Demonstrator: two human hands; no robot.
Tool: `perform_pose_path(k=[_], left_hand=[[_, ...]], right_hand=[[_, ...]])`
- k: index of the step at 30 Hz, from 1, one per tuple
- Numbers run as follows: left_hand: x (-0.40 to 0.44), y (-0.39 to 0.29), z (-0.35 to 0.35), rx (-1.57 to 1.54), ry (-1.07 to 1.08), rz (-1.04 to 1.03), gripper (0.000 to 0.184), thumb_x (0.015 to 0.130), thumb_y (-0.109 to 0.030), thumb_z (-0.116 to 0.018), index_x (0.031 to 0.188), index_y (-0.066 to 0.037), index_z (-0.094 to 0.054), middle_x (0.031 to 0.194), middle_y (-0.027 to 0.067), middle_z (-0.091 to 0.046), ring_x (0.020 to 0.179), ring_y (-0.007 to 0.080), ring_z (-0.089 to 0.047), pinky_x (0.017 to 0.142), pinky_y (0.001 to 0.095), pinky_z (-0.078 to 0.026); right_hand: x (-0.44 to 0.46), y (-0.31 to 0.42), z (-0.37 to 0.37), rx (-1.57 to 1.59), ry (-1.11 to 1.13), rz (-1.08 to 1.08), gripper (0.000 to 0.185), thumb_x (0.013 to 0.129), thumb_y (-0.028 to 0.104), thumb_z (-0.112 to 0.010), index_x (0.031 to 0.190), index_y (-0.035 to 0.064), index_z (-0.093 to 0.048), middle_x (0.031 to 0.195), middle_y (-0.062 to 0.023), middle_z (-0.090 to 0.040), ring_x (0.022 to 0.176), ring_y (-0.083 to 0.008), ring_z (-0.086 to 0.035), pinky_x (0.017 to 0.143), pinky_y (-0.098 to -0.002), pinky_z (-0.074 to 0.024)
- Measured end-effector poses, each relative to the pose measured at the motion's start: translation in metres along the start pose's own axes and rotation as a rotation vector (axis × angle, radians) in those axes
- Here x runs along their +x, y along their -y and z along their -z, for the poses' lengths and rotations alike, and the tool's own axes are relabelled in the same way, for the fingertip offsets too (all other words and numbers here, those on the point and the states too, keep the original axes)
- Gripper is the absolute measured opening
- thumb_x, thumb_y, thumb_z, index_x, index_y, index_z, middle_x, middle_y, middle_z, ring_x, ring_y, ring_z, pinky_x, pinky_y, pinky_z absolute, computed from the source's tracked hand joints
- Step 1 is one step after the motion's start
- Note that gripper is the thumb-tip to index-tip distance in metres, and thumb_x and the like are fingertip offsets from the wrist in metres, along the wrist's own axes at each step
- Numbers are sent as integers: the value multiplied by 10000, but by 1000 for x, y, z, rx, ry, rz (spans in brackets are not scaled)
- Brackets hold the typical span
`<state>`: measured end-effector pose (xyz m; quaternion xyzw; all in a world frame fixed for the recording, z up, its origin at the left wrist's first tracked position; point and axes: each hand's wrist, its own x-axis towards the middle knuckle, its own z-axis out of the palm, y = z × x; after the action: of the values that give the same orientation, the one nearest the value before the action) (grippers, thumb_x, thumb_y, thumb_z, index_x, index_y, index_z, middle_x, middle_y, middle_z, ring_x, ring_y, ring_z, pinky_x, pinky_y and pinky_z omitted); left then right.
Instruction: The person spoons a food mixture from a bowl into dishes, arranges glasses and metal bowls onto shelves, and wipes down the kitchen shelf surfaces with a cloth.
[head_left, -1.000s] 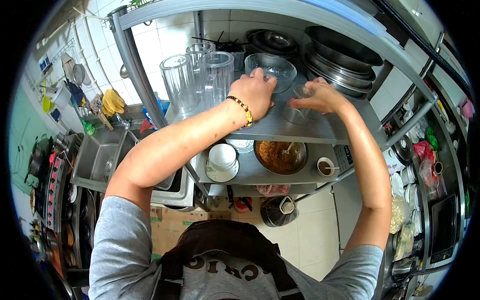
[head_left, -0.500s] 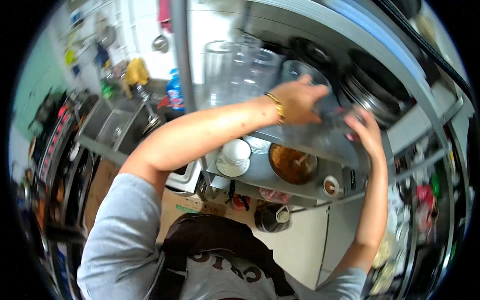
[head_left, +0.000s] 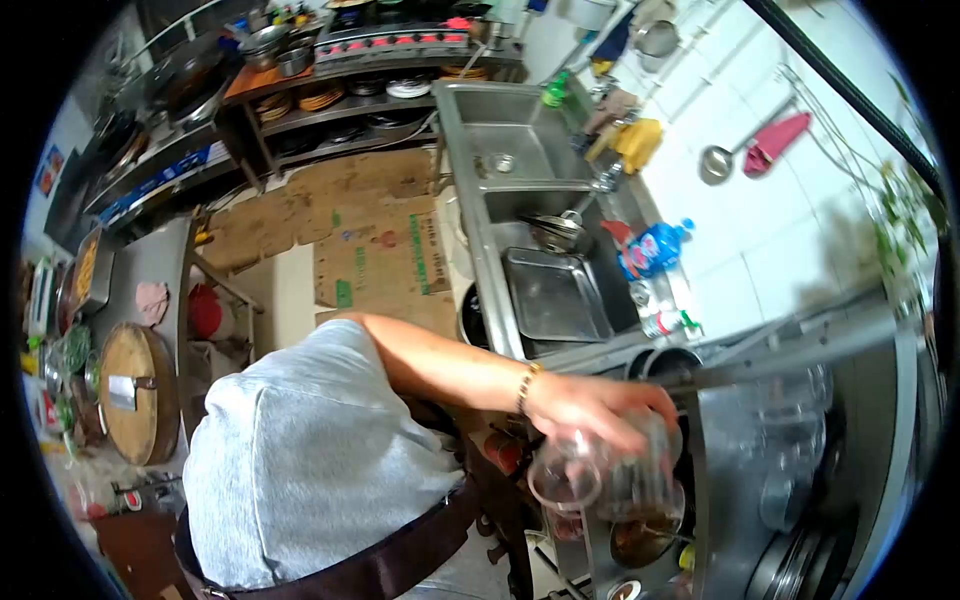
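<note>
My left hand [head_left: 590, 408], with a beaded bracelet at the wrist, is closed around clear plastic containers [head_left: 640, 480]. They look like round tubs or cups; one open rim [head_left: 567, 482] faces me, and their exact number is unclear. Below and behind them, a round pan of brown food [head_left: 640, 540] shows partly on the lower shelf. Stacked clear containers [head_left: 790, 410] stand on the metal rack to the right of the hand. My right hand is out of sight.
A double steel sink [head_left: 480, 220] holds a rectangular metal tray [head_left: 560, 295] and a strainer. A blue bottle [head_left: 655, 250] stands at its edge. Cardboard [head_left: 375, 250] covers the floor. On the left is a round chopping board [head_left: 138, 395] with a cleaver.
My view has swung left toward the sink and stove. My left hand has moved off the rack shelf and now holds clear containers. The right hand has gone out of view.
</note>
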<state>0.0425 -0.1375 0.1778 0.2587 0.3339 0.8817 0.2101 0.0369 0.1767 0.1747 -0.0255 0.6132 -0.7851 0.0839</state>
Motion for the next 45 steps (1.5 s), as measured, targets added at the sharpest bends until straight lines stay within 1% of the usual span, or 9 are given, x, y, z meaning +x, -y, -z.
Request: perform_pose_path(k=[3, 8, 15, 18, 21, 26, 32, 37, 45], left_hand=[[-84, -16, 53, -134, -285, -124, 489, 853, -143, -574, 1250, -68, -298, 1236, 167, -448, 778, 144, -562, 613, 239, -500], [-248, -61, 94, -59, -651, -393, 436, 875, -212, -560, 1234, -97, -341, 1136, 90, -487, 868, 125, -539, 637, 230, -481], [-467, -109, 100, -17, -1047, -797, 394, 899, -250, -516, 1233, -127, -349, 1058, 81, -504, 789, 150, -573, 586, 252, -498], [-524, -124, 89, 48, -1265, -933, 436, 885, -296, -532, 1230, -110, -341, 1081, 89, -492, 776, 165, -575, 583, 262, -507], [-569, -141, 81, 45, -1351, -1087, 381, 898, -233, -524, 1217, -110, -358, 1035, 101, -513, 781, 134, -575, 618, 251, -508], [-645, -163, 90, 113, -1639, -1337, 474, 868, -307, -549, 1238, -118, -321, 1076, 141, -483, 765, 212, -573, 581, 303, -525], [-721, -195, 97, 207, -1824, -1764, 476, 869, -336, -537, 1254, -151, -327, 1092, 172, -456, 699, 272, -560, 497, 350, -535], [-756, -226, 95, 118, -1955, -2104, 462, 859, -339, -552, 1243, -199, -337, 1097, 167, -472, 754, 279, -572, 513, 375, -542], [-869, -250, 79, 269, -2245, -2392, 493, 851, -333, -571, 1230, -147, -317, 1054, 144, -488, 695, 224, -566, 532, 339, -519]], right_hand=[[17, -42, -59, 28, 157, -213, 490, 848, 383, -488, 1224, 70, -463, 1130, -120, -513, 1004, -248, -516, 794, -365, -473], [53, -110, -193, 5, 465, -502, 470, 851, 385, -485, 1205, 76, -482, 1081, -117, -522, 967, -248, -520, 767, -364, -478], [94, -184, -437, -116, 858, -1038, 444, 856, 388, -481, 1179, 84, -507, 1012, -112, -534, 914, -248, -525, 729, -363, -484], [54, -211, -547, 163, 1147, -460, 741, 728, 626, -528, 1236, 91, -453, 1308, -142, -387, 1154, -333, -424, 665, -402, -553], [73, -247, -635, 175, 1334, -639, 787, 684, 682, -535, 1204, 96, -466, 1296, -164, -382, 1109, -372, -449, 541, -392, -565], [77, -305, -788, 40, 1441, -773, 798, 678, 696, -528, 1207, 101, -466, 1316, -168, -355, 1103, -362, -453, 561, -380, -571], [46, -369, -1004, 76, 1861, -1005, 726, 686, 620, -587, 1195, 113, -479, 1301, -181, -374, 1115, -389, -439, 595, -476, -563], [-39, -401, -1153, -90, 2171, -1342, 707, 688, 567, -625, 1202, 106, -477, 1317, -180, -330, 1149, -408, -396, 659, -559, -534], [-231, -464, -1311, -391, 2533, -1421, 775, 668, 555, -632, 1239, 73, -428, 1266, -170, -385, 1144, -359, -421, 751, -540, -497]])
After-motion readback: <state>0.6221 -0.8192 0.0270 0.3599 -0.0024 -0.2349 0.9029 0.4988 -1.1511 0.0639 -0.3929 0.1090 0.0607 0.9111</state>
